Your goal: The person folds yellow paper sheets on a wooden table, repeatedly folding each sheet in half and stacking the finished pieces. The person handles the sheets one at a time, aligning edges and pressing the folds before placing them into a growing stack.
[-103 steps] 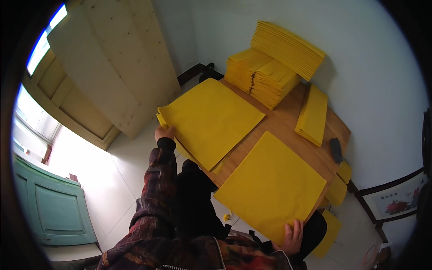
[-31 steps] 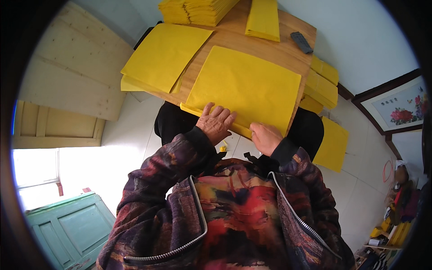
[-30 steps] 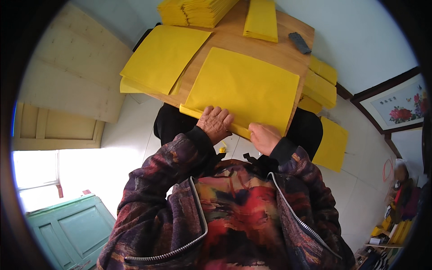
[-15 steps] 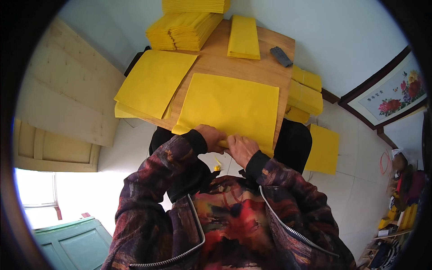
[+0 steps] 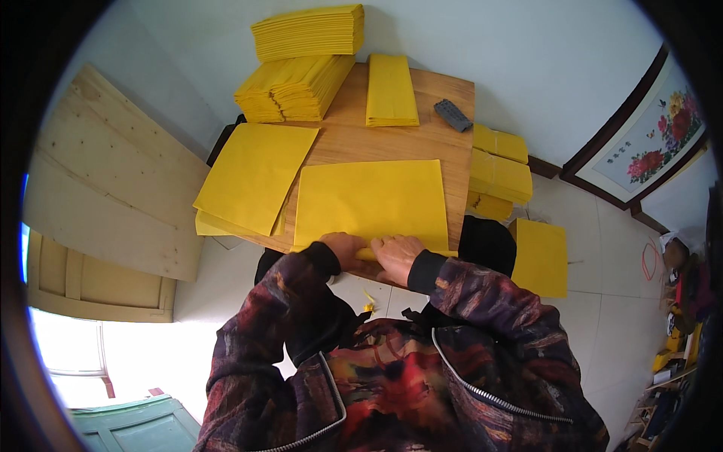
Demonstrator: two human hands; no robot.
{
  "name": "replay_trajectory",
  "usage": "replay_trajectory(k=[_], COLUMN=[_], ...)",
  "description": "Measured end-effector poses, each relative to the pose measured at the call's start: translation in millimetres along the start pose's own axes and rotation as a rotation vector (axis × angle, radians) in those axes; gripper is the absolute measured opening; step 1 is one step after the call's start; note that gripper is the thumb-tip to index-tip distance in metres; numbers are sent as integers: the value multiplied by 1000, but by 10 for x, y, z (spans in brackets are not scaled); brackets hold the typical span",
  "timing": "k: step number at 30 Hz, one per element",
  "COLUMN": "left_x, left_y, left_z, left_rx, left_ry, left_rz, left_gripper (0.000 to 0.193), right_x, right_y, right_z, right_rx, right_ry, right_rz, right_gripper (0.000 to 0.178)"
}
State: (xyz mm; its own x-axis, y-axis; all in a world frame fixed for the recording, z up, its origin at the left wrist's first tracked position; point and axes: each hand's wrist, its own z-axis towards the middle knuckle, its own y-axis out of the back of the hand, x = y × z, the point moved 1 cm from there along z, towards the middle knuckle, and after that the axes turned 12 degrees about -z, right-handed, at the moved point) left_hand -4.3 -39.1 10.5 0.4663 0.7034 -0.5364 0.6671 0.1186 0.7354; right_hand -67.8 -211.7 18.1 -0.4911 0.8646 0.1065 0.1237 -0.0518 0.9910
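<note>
A large yellow paper sheet [image 5: 370,197] lies in front of me at the near edge of the wooden table [image 5: 343,145]. Its near edge is turned up into a narrow roll or fold along the table's edge. My left hand [image 5: 343,248] is closed on this fold, left of its middle. Right beside it, my right hand [image 5: 397,256] grips the same fold, thumb and fingers curled round it. The fingertips of both hands are partly hidden under the paper. To the left, a pile of flat yellow sheets [image 5: 256,175] overhangs the table's side.
Stacks of folded yellow paper [image 5: 294,90] stand at the back left. A narrow folded yellow bundle [image 5: 392,94] and a dark grey block [image 5: 453,115] lie farther back. More yellow bundles [image 5: 501,177] are piled beyond the right edge. Wooden boards [image 5: 113,181] lean on the left.
Both hands have rolled or folded the sheet's near edge farther over, away from me, so less of the sheet lies flat. The whole view has shifted, with the table lower in it.
</note>
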Motion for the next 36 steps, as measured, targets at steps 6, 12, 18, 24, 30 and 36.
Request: replay_trajectory(k=[6,12,18,24,30,36], left_x=[-61,-110,-118,-286,-170,-309], left_y=[79,-123,147,-15,155,33], left_z=[-37,27,145,5,98,106], left_rx=[-167,-178,74,-230,34,-192], left_ry=[-218,-69,-111,-69,-30,-69], left_rz=[247,132,89,273,134,318], left_gripper=[42,45,41,31,30,27], right_x=[-195,-233,-266,-358,-306,-481], right_y=[58,66,71,188,99,162], right_z=[176,-22,35,6,-26,-61], right_rx=[378,137,217,281,238,335], right_ry=[-31,3,-30,88,-62,103], right_rz=[245,72,96,171,123,411], right_gripper=[41,39,37,33,43,54])
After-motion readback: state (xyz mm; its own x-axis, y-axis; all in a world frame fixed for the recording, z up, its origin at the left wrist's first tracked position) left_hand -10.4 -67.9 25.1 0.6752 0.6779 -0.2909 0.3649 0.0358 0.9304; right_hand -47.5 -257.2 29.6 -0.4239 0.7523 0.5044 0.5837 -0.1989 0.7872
